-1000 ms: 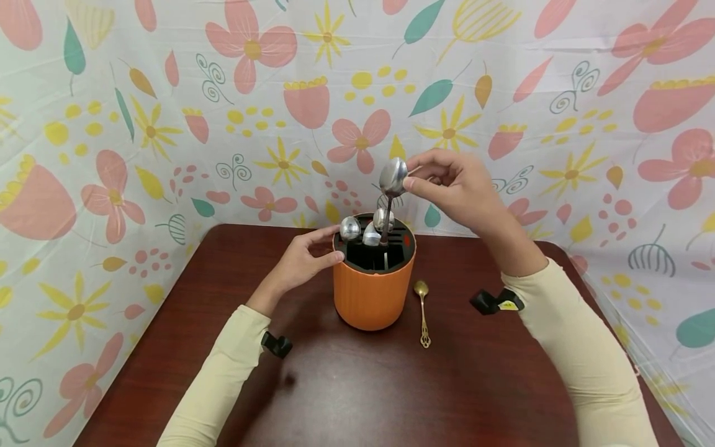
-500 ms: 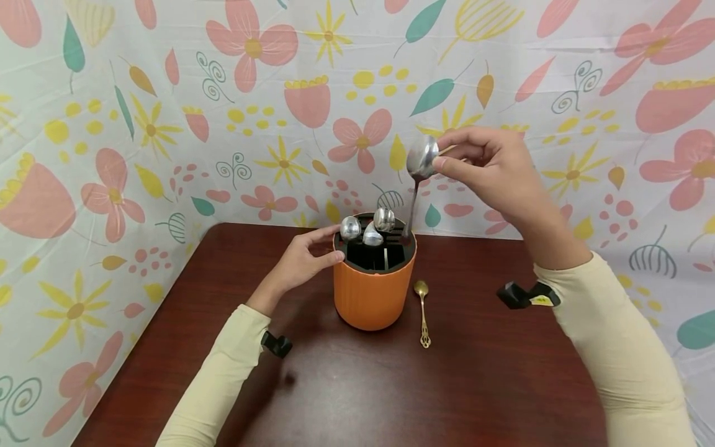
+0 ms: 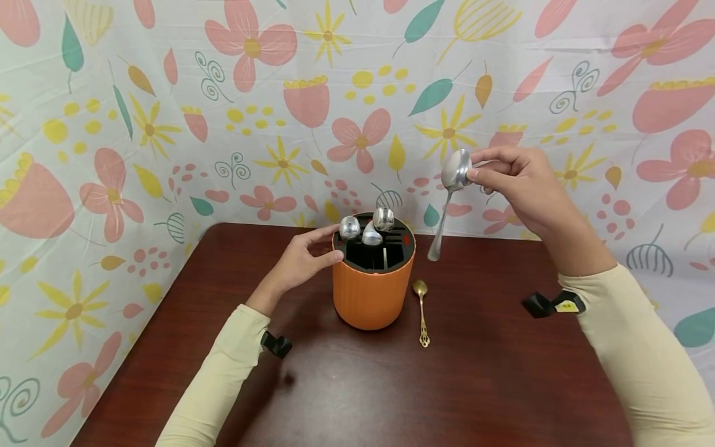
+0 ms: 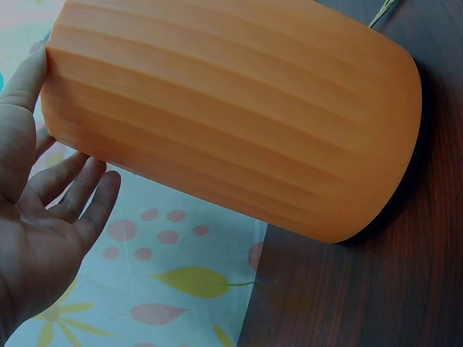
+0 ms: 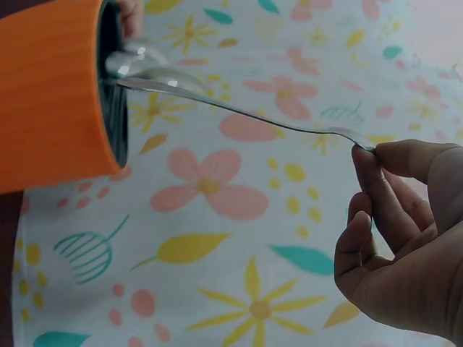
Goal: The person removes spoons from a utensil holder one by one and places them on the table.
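Observation:
My right hand (image 3: 522,183) pinches a silver spoon (image 3: 455,174) by the edge of its bowl, fingertips against thumb. Its handle hangs down and slightly left, to the right of an orange utensil holder (image 3: 371,298); in the right wrist view the spoon (image 5: 246,113) is seen edge-on. My left hand (image 3: 298,264) touches the holder's left rim, thumb at the front and a finger farther back. In the left wrist view, the other fingers (image 4: 101,195) are loosely extended beside the wall. Several silver spoons (image 3: 372,234) stand bowl-up in the holder's black slotted top; their handles are hidden inside.
A gold spoon (image 3: 422,313) with an openwork handle end lies on the dark reddish-brown table (image 3: 335,397), right of the holder. Behind the table hangs a white cloth (image 3: 251,136) with printed flowers and leaves. Black wrist cameras (image 3: 553,305) are strapped to both sleeves.
My right hand has lifted the silver spoon up out of the holder and carried it right, then slightly lower. The left hand and the holder have stayed in place.

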Available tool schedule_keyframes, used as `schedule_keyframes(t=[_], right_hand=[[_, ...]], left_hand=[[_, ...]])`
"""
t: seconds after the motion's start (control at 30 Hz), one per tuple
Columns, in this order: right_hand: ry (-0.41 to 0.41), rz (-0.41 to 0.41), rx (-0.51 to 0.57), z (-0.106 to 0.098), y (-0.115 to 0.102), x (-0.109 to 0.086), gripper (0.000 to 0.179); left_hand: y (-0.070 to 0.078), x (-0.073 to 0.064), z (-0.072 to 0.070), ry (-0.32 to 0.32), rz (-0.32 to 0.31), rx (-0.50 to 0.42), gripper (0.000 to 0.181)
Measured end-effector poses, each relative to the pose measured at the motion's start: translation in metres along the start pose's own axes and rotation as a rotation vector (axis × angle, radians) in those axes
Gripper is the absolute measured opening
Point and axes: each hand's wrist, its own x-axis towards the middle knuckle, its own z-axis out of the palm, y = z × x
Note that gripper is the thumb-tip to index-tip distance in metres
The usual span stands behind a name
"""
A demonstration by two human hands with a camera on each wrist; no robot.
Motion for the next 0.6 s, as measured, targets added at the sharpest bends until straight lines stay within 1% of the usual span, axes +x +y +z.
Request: schedule_keyframes(t=[0.07, 0.2, 0.3, 0.37, 0.47, 0.53, 0.6], right_hand=[[0.014, 0.036, -0.007, -0.005, 0.005, -0.001, 0.015], [0.043, 0.116, -0.030, -0.013, 0.016, -0.002, 0.014], [0.050, 0.162, -0.055, -0.018, 0.025, -0.002, 0.014], [0.050, 0.188, -0.088, -0.020, 0.031, -0.002, 0.014], [0.056, 0.233, -0.164, -0.022, 0.042, -0.004, 0.014], [0.058, 0.268, -0.225, -0.023, 0.050, -0.007, 0.014], [0.048, 0.303, -0.262, -0.024, 0.058, -0.011, 0.014]], left_hand=[[0.004, -0.001, 0.000, -0.001, -0.001, 0.004, 0.059], [0.003, -0.001, -0.001, -0.004, -0.001, 0.000, 0.059], [0.002, 0.000, -0.001, -0.003, 0.001, -0.001, 0.059], [0.001, 0.000, -0.001, -0.002, 0.002, 0.001, 0.058], [0.001, 0.000, -0.001, -0.001, 0.005, -0.001, 0.058], [0.002, 0.000, -0.001, -0.001, 0.004, -0.002, 0.058], [0.001, -0.001, -0.001, -0.001, 0.003, -0.002, 0.058]])
